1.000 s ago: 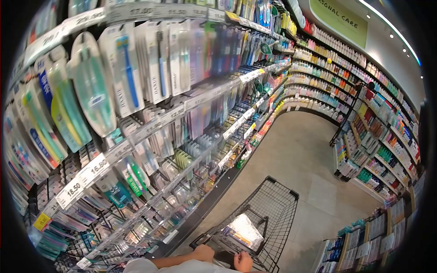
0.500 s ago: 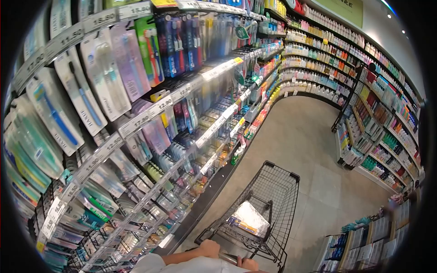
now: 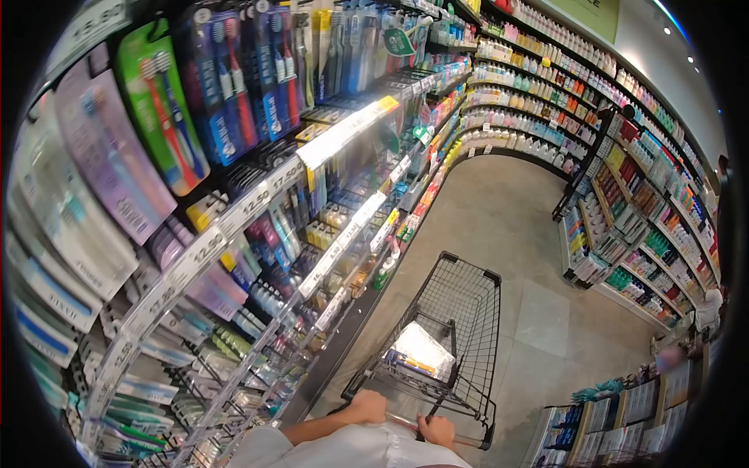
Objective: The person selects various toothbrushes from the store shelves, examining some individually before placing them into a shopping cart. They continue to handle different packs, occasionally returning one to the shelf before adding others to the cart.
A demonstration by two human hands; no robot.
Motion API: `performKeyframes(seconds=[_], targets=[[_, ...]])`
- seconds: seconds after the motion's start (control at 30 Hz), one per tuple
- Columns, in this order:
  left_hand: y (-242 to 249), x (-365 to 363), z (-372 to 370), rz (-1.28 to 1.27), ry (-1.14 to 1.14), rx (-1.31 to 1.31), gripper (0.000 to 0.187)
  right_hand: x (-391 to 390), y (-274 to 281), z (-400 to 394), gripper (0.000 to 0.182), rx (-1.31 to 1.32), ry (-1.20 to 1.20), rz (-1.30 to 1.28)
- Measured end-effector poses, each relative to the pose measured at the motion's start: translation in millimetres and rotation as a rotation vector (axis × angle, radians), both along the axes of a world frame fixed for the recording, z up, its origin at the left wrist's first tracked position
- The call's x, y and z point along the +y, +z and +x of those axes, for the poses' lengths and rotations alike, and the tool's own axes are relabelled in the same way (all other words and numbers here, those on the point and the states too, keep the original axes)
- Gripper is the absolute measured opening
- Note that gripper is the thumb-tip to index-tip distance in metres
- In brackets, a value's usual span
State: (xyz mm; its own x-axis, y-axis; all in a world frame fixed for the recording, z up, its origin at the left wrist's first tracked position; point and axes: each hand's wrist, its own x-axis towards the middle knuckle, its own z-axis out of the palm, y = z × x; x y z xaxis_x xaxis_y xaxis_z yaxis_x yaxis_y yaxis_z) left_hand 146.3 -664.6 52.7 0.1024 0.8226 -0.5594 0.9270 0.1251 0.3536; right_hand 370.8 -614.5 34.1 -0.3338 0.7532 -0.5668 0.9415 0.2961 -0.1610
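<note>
While both hands are at the cart (image 3: 492,275), neither touches the shelves. The left hand (image 3: 368,407) is curled over the handle (image 3: 402,423), and the right hand (image 3: 437,430) is closed around it farther along, bare handle showing between them. So far, one shiny white pack (image 3: 425,347) is in the cart, lying at the end nearer the hands; the wire basket beyond it shows only its mesh. Toothbrushes (image 3: 234,86) hang in rows on the left, out of the hands' grasp. Whether anything more is left to do, the view cannot settle.

Much is hard to make out. The fingertips are hidden under the hands, and glare washes out the top of the pack — its contents cannot be told, though coloured strips show along its near edge. The lower hooks are blurred, the nearest packets are cut off by the dark rim, and what seems a person (image 3: 708,312) at the far right is too indistinct to describe.
</note>
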Motion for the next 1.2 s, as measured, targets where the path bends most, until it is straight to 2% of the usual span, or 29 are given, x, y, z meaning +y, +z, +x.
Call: performKeyframes(seconds=[0.1,0.23,0.5,0.57,0.67,0.77,1.07,1.17,1.2], targets=[[5,36,-15,0.040,0.008,-0.012,0.030,41,-5,-14,0.056,0.049,-0.022,0.043],[15,87,-36,0.082,0.009,-0.007,0.028,98,0,-38,0.064,-0.038,0.000,-0.082],[4,201,-63,0.135,0.063,0.016,0.026,223,-3,-69,0.068,-0.079,0.035,-0.127],[5,234,-72,0.139,0.066,0.030,0.025,259,-14,-76,0.070,-0.068,0.025,-0.140],[3,278,-82,0.161,0.066,0.047,0.025,306,16,-92,0.072,-0.003,0.036,-0.235],[3,323,-89,0.144,0.068,0.053,0.025,351,7,-99,0.073,0.008,0.037,-0.231],[-22,419,-109,0.152,0.105,0.057,0.024,449,-11,-116,0.065,-0.005,-0.011,-0.187],[-47,440,-119,0.396,0.082,0.028,0.023,475,-11,-125,0.062,-0.011,-0.037,-0.176],[-42,450,-124,0.354,0.068,0.023,0.023,483,-5,-129,0.062,-0.010,-0.042,-0.159]])
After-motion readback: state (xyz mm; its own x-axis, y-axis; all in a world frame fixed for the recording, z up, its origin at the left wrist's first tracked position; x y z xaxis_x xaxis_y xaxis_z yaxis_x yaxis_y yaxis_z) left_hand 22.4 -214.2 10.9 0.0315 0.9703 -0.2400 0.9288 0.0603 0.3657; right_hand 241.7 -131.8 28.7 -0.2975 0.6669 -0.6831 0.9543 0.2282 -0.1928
